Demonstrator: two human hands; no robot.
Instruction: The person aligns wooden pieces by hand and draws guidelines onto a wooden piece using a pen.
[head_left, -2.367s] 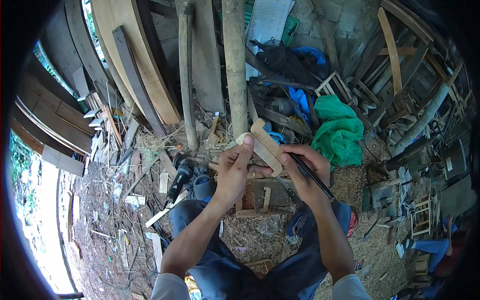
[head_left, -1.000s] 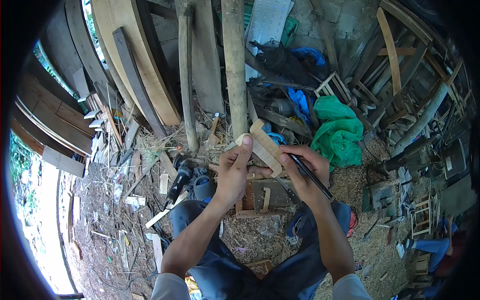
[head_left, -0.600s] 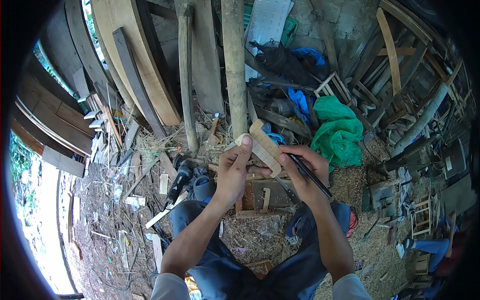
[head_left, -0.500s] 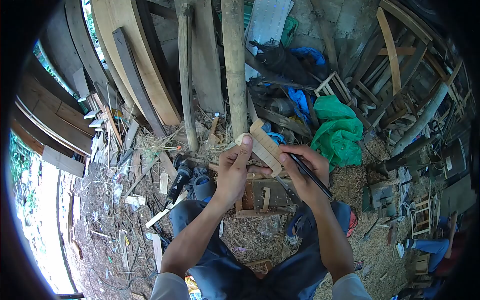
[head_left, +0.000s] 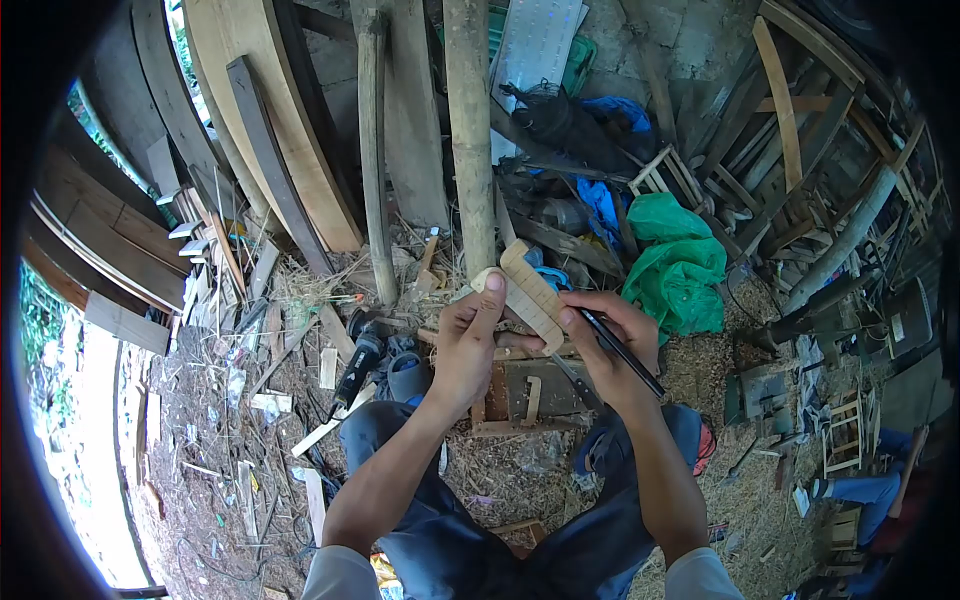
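Note:
A pale wooden piece [head_left: 533,302] with a hooked end and fine lines across it is held up in front of my knees. My left hand [head_left: 467,335] grips its left side, thumb on top. My right hand [head_left: 625,345] has its thumb and fingertips at the piece's right edge. A dark pen or pencil [head_left: 625,354] is held in that same hand, slanting down to the right. Below my hands lies a knife [head_left: 578,382] with a dark handle. Beside it a small hooked wooden piece [head_left: 533,400] rests on a low wooden block or box [head_left: 495,428].
An angle grinder [head_left: 358,372] lies left of my knees among wood scraps and shavings. A green plastic bag [head_left: 680,265] sits to the right. Wooden posts [head_left: 470,140] and planks [head_left: 270,120] stand ahead. Another person's leg [head_left: 865,490] shows at far right.
My hands, the wooden piece and the pen or pencil look almost unmoved. At far right, the other person's arm and leg have shifted slightly.

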